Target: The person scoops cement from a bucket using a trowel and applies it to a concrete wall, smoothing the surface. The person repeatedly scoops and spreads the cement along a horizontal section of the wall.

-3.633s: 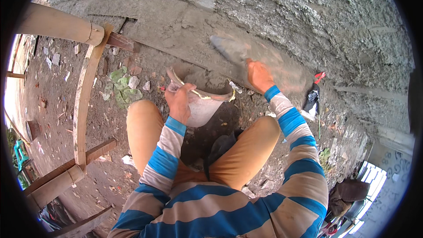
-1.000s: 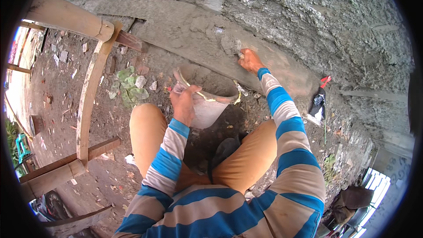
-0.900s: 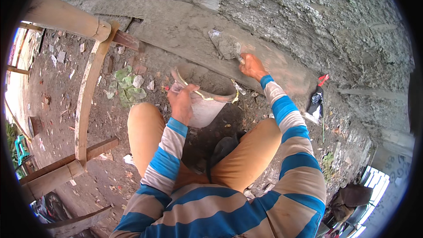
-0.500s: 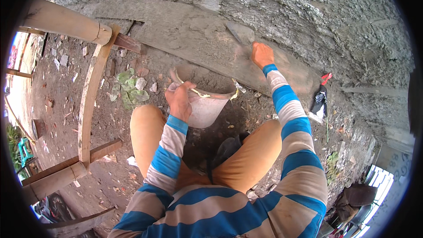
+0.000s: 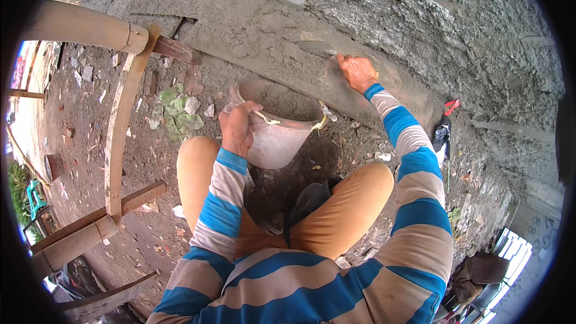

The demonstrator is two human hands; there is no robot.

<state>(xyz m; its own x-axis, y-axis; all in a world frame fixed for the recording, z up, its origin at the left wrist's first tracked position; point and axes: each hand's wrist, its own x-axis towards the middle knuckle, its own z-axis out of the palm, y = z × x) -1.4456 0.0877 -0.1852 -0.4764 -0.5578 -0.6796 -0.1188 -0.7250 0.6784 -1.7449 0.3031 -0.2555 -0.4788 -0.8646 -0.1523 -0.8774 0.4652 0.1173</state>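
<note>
My left hand (image 5: 238, 127) is closed round the left rim of a whitish bucket (image 5: 279, 144), which tilts between my knees. Grey mortar (image 5: 273, 93) shows inside it. In my closed right hand (image 5: 358, 73) is a trowel (image 5: 318, 48); its handle is mostly hidden by the fingers. The trowel's blade lies low over a mortar-smeared board (image 5: 240, 45) running along the foot of a rough plastered wall (image 5: 384, 3). Wet mortar surrounds the blade and partly blends with it.
A bamboo and wood frame (image 5: 123, 126) stands at my left. Green leaves (image 5: 175, 111) and rubble lie on the dirt floor near the bucket. A black cloth-like item (image 5: 441, 135) with a red piece lies to the right, by the wall.
The trowel has swung left and flattened against the mortar, its blade now less visible. My right hand has turned with it. The bucket has shifted slightly, still held by my left hand.
</note>
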